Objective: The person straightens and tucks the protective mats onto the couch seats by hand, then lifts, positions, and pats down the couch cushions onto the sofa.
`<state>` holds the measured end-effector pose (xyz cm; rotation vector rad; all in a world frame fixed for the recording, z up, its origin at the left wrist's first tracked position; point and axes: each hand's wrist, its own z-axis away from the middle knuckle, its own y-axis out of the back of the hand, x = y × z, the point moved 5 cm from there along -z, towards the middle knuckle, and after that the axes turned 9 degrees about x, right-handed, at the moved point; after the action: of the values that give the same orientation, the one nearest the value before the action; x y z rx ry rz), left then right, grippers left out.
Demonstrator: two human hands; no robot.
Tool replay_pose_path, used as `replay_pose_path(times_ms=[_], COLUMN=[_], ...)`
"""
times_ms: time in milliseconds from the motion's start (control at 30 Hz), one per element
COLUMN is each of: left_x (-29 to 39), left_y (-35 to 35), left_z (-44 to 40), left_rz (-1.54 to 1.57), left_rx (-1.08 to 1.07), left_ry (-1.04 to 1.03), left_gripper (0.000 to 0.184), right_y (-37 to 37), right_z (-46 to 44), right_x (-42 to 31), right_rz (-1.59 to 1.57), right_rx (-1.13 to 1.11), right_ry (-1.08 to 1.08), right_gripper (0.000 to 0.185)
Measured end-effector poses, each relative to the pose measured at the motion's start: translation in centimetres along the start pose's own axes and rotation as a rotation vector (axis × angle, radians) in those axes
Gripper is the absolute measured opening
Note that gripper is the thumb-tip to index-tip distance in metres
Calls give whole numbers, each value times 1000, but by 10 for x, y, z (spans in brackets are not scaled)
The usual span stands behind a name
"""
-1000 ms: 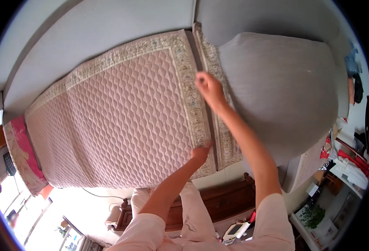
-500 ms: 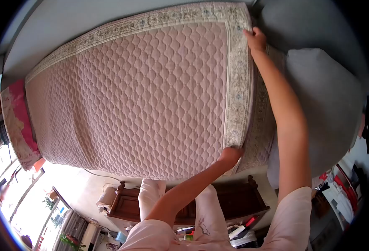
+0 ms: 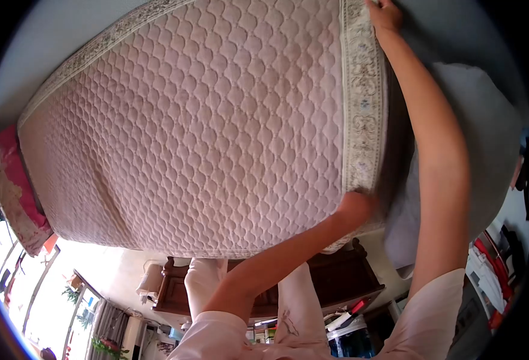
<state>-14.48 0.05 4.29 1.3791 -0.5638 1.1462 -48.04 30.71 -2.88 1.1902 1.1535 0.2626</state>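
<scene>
A pink quilted pad (image 3: 228, 120) with a cream patterned border (image 3: 363, 114) spreads across the view. My right hand (image 3: 387, 16) is closed on the border near its far end, at the upper right, partly cut off by the frame's shadowed top. Lower down, my left hand (image 3: 358, 207) grips the near part of the same border; its fingers are blurred and partly hidden. Between the two hands the border is lifted, with a dark gap along its right side.
A grey cushion-like form (image 3: 474, 144) lies beyond the border, right of my forearm. A pink and floral cloth (image 3: 18, 186) hangs at the far left. Below, behind my legs, stands a dark wooden cabinet (image 3: 330, 282). A window (image 3: 36, 294) glows at lower left.
Both hands have moved rightward, the right one also upward, carrying the pad's border with them. The pad looks larger and higher, and the patterned layer beneath its edge no longer shows.
</scene>
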Motion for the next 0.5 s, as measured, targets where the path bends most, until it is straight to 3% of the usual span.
replay_pose_path(times_ms=[33, 167, 267, 300, 333, 367, 467, 500], left_x=[-14, -37, -44, -61, -96, -132, -189, -224], left_y=[-19, -25, -17, -2, 28, 56, 271, 305], left_z=[-11, -10, 21, 25, 29, 28, 11, 1], left_rz=[-87, -348, 30, 78, 294, -460, -560, -726], left_rx=[-46, -311, 9, 79, 415, 355, 780, 793], left_ry=[18, -34, -257, -204, -276, -271, -44, 78], left_gripper=[38, 65, 62, 47, 41, 38, 59, 62], right_y=[4, -46, -48, -48, -46, -46, -42, -44], right_z=[12, 41, 69, 69, 67, 67, 72, 72], right_x=[-23, 15, -4, -1, 1, 2, -4, 1], right_rz=[67, 359, 320, 285, 250, 213, 177, 148], right_rx=[257, 62, 376, 327, 275, 226, 270, 280], right_ry=[13, -67, 85, 54, 23, -7, -24, 9], right_gripper=[33, 31, 25, 25, 25, 25, 25, 27])
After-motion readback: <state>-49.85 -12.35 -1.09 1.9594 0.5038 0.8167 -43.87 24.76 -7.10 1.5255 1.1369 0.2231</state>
